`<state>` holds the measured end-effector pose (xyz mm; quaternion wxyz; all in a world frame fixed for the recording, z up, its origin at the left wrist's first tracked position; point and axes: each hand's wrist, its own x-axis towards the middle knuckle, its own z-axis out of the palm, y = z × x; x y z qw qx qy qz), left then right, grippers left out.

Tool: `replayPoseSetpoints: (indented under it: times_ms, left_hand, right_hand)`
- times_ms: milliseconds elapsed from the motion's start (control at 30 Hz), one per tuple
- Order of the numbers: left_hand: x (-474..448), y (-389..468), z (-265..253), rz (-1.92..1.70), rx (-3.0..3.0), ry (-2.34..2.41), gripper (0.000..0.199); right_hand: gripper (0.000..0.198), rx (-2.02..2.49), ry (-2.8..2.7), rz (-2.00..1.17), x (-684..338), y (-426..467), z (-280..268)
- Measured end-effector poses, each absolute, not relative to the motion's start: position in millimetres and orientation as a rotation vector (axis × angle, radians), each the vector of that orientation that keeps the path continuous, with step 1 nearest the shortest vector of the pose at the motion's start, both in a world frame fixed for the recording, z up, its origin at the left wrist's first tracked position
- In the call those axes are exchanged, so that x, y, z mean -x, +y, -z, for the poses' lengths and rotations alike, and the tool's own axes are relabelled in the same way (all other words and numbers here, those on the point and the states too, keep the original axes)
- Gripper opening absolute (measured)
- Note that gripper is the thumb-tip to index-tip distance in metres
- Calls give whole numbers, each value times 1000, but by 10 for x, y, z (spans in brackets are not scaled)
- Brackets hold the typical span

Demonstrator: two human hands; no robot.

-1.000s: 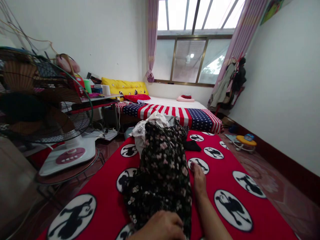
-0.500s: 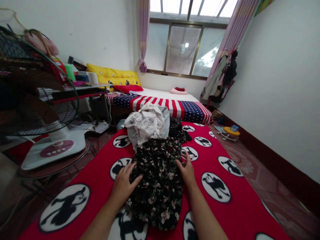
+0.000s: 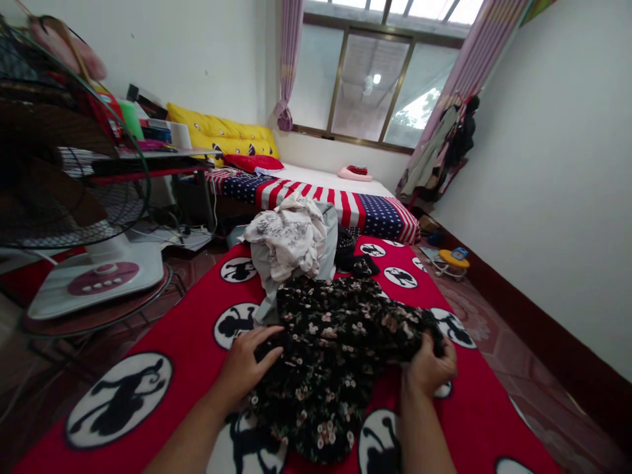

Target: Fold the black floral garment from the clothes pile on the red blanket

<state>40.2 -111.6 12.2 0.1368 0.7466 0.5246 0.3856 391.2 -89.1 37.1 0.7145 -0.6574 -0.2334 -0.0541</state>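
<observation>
A black garment with small pink-and-white flowers (image 3: 320, 368) lies spread on the red blanket in front of me; I cannot tell its exact kind. My right hand (image 3: 432, 365) is closed on a part of it, drawn out to the right, with thumb and fingers pinching the cloth's end. On the garment's left edge rests my left hand (image 3: 251, 362), thumb and fingers apart with dark cloth showing between them. Just beyond lies a heap of white patterned cloth (image 3: 289, 237) over pale grey-blue fabric (image 3: 328, 243). Black dotted cloth (image 3: 358, 263) sits to its right.
The red blanket (image 3: 162, 322) has monkey figures in white circles. A fan (image 3: 103, 276) stands on a round stool at left, near a cluttered desk (image 3: 162, 161). Behind is a bed with a striped, starred cover (image 3: 340, 207). A small yellow-topped seat (image 3: 453, 259) stands at right.
My right hand has moved right and closed on the garment, pulling part of it out sideways. The garment was narrower before. My left hand has stayed at its left edge.
</observation>
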Motion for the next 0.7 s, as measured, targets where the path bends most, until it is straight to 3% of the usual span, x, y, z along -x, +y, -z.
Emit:
replayPoseSetpoints:
  times_ms: [167,367,500,600,700]
  left_hand:
    - [-526,-1224,-259,-1013,-2171,1263,19]
    - [-514,-1213,-272,-1188,-1957,1357,23]
    - [-465,-964,-338,-1409,-1994,1442,23]
    - [-488,-669,-363,-1293,-2192,1382,34]
    - [-563,-383,-297,-1039,-2369,1455,58]
  right_hand:
    - [33,1427,-754,434,-3912,-957,-454]
    - [43,1451,-1459,-56,-3471,-791,-270]
    - [48,1622,-1738,-177,-3415,-718,-122]
    - [42,1649,-1776,-165,-3447,-731,-107]
    - [40,1642,-1779,-164,-3469,-751,-116]
